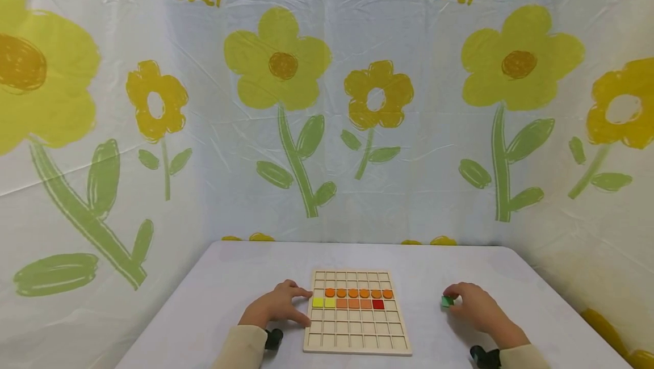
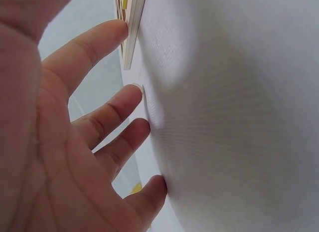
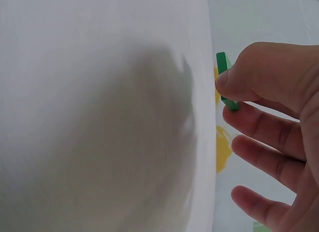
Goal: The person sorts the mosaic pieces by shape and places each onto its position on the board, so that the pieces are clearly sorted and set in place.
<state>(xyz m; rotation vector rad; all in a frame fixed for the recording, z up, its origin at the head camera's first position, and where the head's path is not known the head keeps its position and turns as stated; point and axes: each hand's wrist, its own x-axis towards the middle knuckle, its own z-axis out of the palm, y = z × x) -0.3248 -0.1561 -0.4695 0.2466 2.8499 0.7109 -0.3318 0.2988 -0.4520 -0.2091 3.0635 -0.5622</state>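
Note:
A wooden grid board (image 1: 357, 342) lies flat on the table. One of its rows carries several orange discs (image 1: 352, 293). In the row nearer me sit two yellow square tiles (image 1: 324, 302), three orange square tiles (image 1: 354, 303) and a red square tile (image 1: 378, 304). At the board's left edge is my left hand (image 1: 278, 305), fingers spread, with a fingertip (image 2: 119, 30) against the board's side. Off to the right, my right hand (image 1: 477, 307) pinches a small green tile (image 3: 222, 67) between thumb and fingers, just above the table. The fingers partly hide that tile.
The white table (image 1: 245, 267) reaches to a cloth backdrop (image 1: 434, 130) printed with flowers, which also closes off both sides. A dark wrist camera (image 1: 274, 339) is strapped to the left wrist, and another wrist camera (image 1: 484, 356) to the right.

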